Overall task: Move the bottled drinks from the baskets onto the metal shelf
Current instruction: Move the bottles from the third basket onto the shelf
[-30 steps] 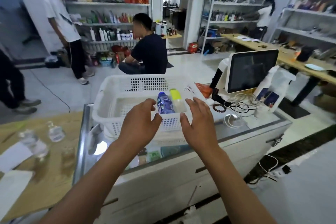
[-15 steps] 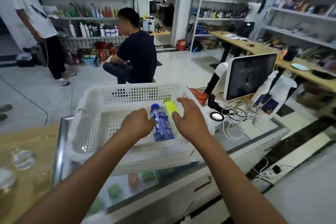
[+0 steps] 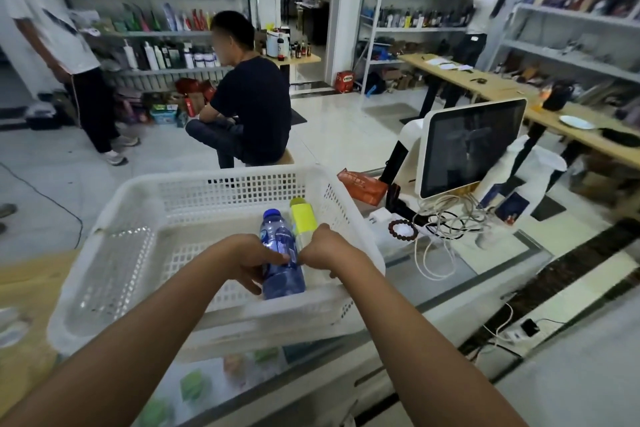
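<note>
1. Right now, both of my hands are down inside a white plastic basket [image 3: 114,253] that sits on a glass-topped counter [image 3: 460,291].
2. My left hand [image 3: 247,262] has its fingers curled round the middle of a blue bottle [image 3: 280,260], with the thumb laid across the label.
3. My right hand [image 3: 327,251] is curled down beside the blue bottle, over the lower part of a clear bottle with a yellow label [image 3: 303,218]. I judge it is gripping that bottle, though the fingers are hidden behind the hand.
4. Both bottles lie flat on the basket floor, side by side and touching or nearly so, toward the right end of the basket.
5. Each bottle's long axis runs away from me: caps point to the far wall of the basket, bases toward the near rim.
6. To do this step well, I would close each hand fully round the widest part of its bottle, then lift straight up, tipping the caps upward so the bases clear the near rim.
7. I would part the two bottles slightly as they rise, so they do not knock together.
</note>
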